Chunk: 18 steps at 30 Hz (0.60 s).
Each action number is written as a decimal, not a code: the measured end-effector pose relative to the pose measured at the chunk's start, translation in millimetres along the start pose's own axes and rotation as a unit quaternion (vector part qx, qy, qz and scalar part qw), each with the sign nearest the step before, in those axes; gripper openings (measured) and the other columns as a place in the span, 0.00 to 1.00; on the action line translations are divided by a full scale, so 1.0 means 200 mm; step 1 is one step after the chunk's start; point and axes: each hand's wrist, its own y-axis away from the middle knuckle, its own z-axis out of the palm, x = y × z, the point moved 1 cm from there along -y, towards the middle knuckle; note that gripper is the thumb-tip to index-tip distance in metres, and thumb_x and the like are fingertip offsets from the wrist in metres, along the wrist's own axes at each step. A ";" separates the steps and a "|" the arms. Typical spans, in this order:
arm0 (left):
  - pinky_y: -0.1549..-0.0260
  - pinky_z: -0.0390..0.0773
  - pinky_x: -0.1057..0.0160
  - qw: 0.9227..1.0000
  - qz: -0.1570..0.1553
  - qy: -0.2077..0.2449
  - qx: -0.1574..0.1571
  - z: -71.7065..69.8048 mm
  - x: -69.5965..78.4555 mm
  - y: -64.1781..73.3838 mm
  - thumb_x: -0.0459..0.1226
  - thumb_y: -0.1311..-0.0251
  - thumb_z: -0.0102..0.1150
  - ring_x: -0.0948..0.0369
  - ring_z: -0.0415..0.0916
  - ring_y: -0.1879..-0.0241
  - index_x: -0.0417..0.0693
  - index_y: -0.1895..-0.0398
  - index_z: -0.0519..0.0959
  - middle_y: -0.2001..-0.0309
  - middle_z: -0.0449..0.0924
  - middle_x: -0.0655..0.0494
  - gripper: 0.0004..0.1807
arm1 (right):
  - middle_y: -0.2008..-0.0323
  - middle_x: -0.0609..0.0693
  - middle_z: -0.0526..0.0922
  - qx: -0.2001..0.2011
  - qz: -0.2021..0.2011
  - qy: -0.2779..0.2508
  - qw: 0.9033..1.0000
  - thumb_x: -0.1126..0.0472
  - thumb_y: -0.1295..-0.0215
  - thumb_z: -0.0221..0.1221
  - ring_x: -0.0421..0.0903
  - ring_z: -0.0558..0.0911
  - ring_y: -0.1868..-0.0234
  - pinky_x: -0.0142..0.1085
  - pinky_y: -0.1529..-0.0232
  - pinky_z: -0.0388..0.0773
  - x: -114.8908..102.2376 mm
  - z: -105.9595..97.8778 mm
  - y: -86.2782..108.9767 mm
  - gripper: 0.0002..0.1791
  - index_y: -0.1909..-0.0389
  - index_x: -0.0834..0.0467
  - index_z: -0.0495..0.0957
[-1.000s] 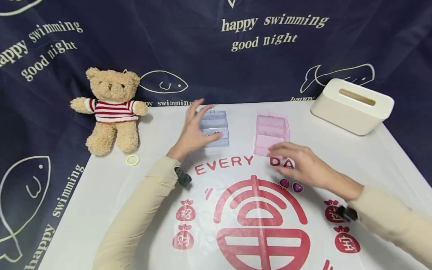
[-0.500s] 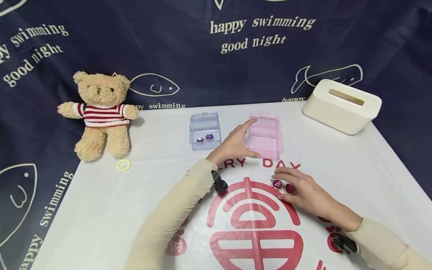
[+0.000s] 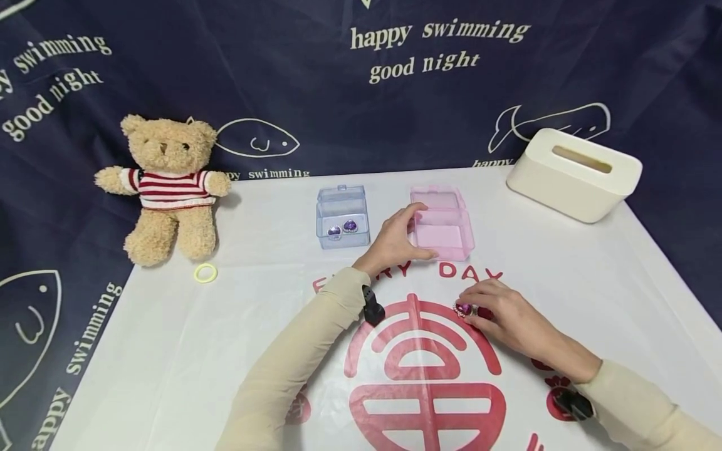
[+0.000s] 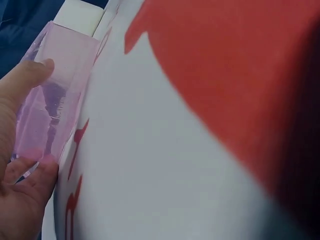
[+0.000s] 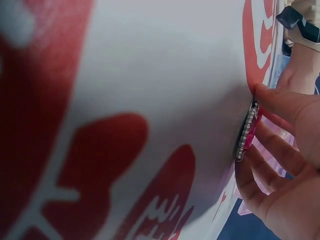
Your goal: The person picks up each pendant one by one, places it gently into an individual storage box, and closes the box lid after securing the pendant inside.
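Here the right hand [image 3: 510, 319] pinches a small magenta heart-shaped gem with a beaded silver rim [image 3: 464, 308] between thumb and fingertips, right at the surface of the white plastic tablecloth printed with red characters [image 3: 225, 338]. In the right wrist view the gem [image 5: 248, 131] stands on edge, its flat face turned sideways and its rim touching or just above the cloth; I cannot tell which. A second gem like it may lie under the fingers, but it is hidden.

The left hand [image 3: 395, 241] grips the near left corner of an open, translucent pink plastic box [image 3: 445, 233], thumb along the front wall and fingers curled over the side wall; the left wrist view shows the thumb [image 4: 30, 75] pressed on the pink wall [image 4: 55, 100]. The box's lid stands up at its far side.

The pink box lies beyond the pinched gem and slightly to its left, near but apart, with the red "DAY" lettering between them. Its long axis runs left to right. The right hand is the nearer one to the gem; the left is already on the box.

Just left of the pink box stands an open clear blue plastic box [image 3: 342, 218] holding two purple heart gems [image 3: 343, 227]. Farther off are a tan teddy bear in a red-striped jumper [image 3: 166, 188], a yellow hair ring [image 3: 205, 273] and a cream tissue box [image 3: 572, 175].
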 end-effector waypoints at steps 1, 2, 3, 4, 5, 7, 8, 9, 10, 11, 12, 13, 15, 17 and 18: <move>0.47 0.75 0.68 1.000 0.001 0.000 0.003 0.00 0.00 0.00 0.47 0.64 0.80 0.61 0.73 0.50 0.57 0.34 0.64 0.45 0.74 0.51 0.50 | 0.61 0.44 0.83 -0.001 0.000 0.000 1.000 0.65 0.53 0.73 0.43 0.81 0.57 0.43 0.57 0.81 0.00 0.00 0.00 0.15 0.62 0.56 0.85; 0.47 0.75 0.69 1.000 0.002 0.002 0.005 0.00 0.00 0.00 0.46 0.64 0.81 0.61 0.73 0.50 0.57 0.34 0.64 0.45 0.74 0.51 0.50 | 0.61 0.44 0.83 -0.002 0.000 0.000 1.000 0.65 0.53 0.73 0.43 0.81 0.57 0.44 0.57 0.81 0.00 0.00 0.00 0.15 0.62 0.56 0.85; 0.47 0.76 0.68 1.000 0.003 0.006 0.007 0.00 0.00 0.00 0.46 0.65 0.81 0.61 0.73 0.50 0.56 0.34 0.64 0.45 0.74 0.51 0.50 | 0.61 0.44 0.83 -0.002 0.001 0.000 1.000 0.65 0.53 0.73 0.43 0.80 0.57 0.44 0.57 0.81 0.00 0.00 0.00 0.15 0.61 0.56 0.85; 0.47 0.76 0.68 1.000 0.003 0.011 0.008 0.00 -0.01 -0.01 0.45 0.65 0.81 0.61 0.74 0.50 0.56 0.35 0.64 0.46 0.74 0.51 0.50 | 0.61 0.44 0.83 -0.002 0.001 0.000 1.000 0.65 0.53 0.73 0.43 0.80 0.57 0.44 0.57 0.81 0.00 0.00 0.00 0.15 0.61 0.56 0.85; 0.46 0.76 0.68 1.000 0.003 0.017 0.009 0.00 -0.01 0.00 0.44 0.65 0.81 0.60 0.74 0.50 0.55 0.35 0.65 0.46 0.74 0.51 0.50 | 0.61 0.44 0.83 -0.002 0.001 0.000 1.000 0.64 0.52 0.73 0.42 0.80 0.57 0.44 0.57 0.81 0.00 0.00 0.00 0.15 0.61 0.56 0.85; 0.46 0.76 0.67 1.000 0.001 0.028 0.007 0.00 -0.01 0.00 0.43 0.66 0.81 0.60 0.74 0.49 0.54 0.36 0.65 0.47 0.74 0.50 0.49 | 0.61 0.44 0.83 0.000 0.003 -0.001 1.000 0.64 0.53 0.73 0.42 0.81 0.57 0.43 0.57 0.81 0.01 0.01 0.00 0.15 0.62 0.56 0.85; 0.45 0.76 0.67 0.999 -0.002 0.033 0.005 0.00 -0.01 0.00 0.42 0.65 0.81 0.59 0.74 0.49 0.53 0.36 0.65 0.47 0.74 0.50 0.49 | 0.61 0.44 0.83 0.001 0.004 -0.002 1.000 0.64 0.53 0.73 0.42 0.81 0.57 0.43 0.57 0.81 0.01 0.01 0.00 0.15 0.62 0.57 0.85; 0.45 0.76 0.67 0.999 -0.003 0.036 0.003 0.00 -0.01 0.00 0.42 0.65 0.81 0.59 0.75 0.48 0.53 0.36 0.65 0.47 0.74 0.50 0.49 | 0.62 0.44 0.83 0.002 0.004 -0.003 1.000 0.64 0.53 0.73 0.42 0.81 0.58 0.43 0.58 0.81 0.01 0.01 0.00 0.15 0.62 0.56 0.85; 0.44 0.76 0.67 0.999 -0.005 0.038 0.002 -0.01 -0.01 0.00 0.42 0.65 0.81 0.59 0.75 0.48 0.52 0.36 0.65 0.46 0.73 0.50 0.49 | 0.62 0.44 0.83 0.003 0.004 -0.004 1.000 0.64 0.53 0.73 0.41 0.81 0.58 0.43 0.58 0.82 0.01 0.02 0.00 0.15 0.62 0.56 0.85; 0.44 0.75 0.67 0.999 -0.007 0.040 0.001 -0.01 -0.01 0.00 0.42 0.65 0.81 0.59 0.75 0.47 0.53 0.36 0.65 0.46 0.73 0.50 0.49 | 0.62 0.44 0.83 0.006 0.003 -0.006 1.000 0.64 0.53 0.74 0.41 0.81 0.58 0.44 0.58 0.82 0.01 0.02 0.00 0.15 0.62 0.56 0.85; 0.44 0.75 0.68 0.999 -0.008 0.040 -0.001 -0.01 -0.01 0.00 0.42 0.65 0.81 0.59 0.74 0.47 0.53 0.36 0.65 0.45 0.73 0.50 0.49 | 0.62 0.44 0.83 0.008 0.002 -0.008 1.000 0.64 0.54 0.74 0.41 0.81 0.58 0.44 0.59 0.82 0.01 0.02 0.00 0.15 0.62 0.56 0.85; 0.43 0.75 0.68 0.999 -0.009 0.041 -0.002 -0.01 -0.01 0.00 0.42 0.65 0.81 0.59 0.74 0.46 0.53 0.36 0.65 0.44 0.73 0.50 0.49 | 0.62 0.44 0.84 0.011 0.000 -0.010 1.000 0.64 0.54 0.74 0.41 0.81 0.59 0.44 0.59 0.82 0.01 0.02 -0.01 0.15 0.63 0.56 0.85; 0.43 0.75 0.68 0.999 -0.010 0.038 -0.003 -0.01 -0.01 -0.01 0.42 0.65 0.81 0.59 0.74 0.46 0.54 0.36 0.64 0.43 0.72 0.51 0.49 | 0.62 0.44 0.84 0.020 -0.002 -0.010 1.000 0.64 0.55 0.74 0.41 0.82 0.59 0.43 0.59 0.81 0.01 0.01 -0.01 0.15 0.63 0.55 0.85; 0.43 0.75 0.68 0.999 -0.012 0.036 -0.006 0.00 -0.01 -0.01 0.42 0.64 0.81 0.59 0.74 0.45 0.54 0.36 0.64 0.43 0.72 0.51 0.49 | 0.62 0.44 0.84 0.033 0.002 -0.010 0.999 0.64 0.57 0.75 0.42 0.82 0.59 0.35 0.57 0.81 0.01 -0.01 -0.02 0.17 0.62 0.55 0.85; 0.44 0.75 0.68 0.999 -0.013 0.037 -0.007 0.00 -0.01 -0.01 0.42 0.64 0.81 0.59 0.74 0.45 0.54 0.36 0.64 0.43 0.72 0.51 0.49 | 0.62 0.45 0.85 0.039 0.004 -0.011 0.999 0.64 0.58 0.76 0.43 0.82 0.58 0.30 0.55 0.80 0.01 -0.03 -0.03 0.18 0.62 0.55 0.85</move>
